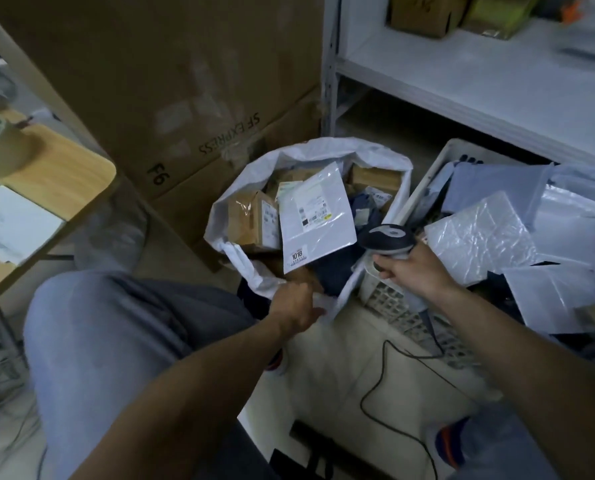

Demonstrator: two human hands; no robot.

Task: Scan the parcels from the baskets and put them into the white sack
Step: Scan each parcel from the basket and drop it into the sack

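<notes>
The left hand (pixel 297 304) grips the near rim of the sack (pixel 271 159), its fingers curled into the white cloth. Just beyond its knuckles a white parcel (pixel 315 216) lies on top inside the sack, label up. Further right, the right hand (pixel 413 271) is wrapped round the scanner (pixel 389 237) above the basket (pixel 389 296) corner. Mailers (pixel 479 233) are heaped to the right of that hand.
</notes>
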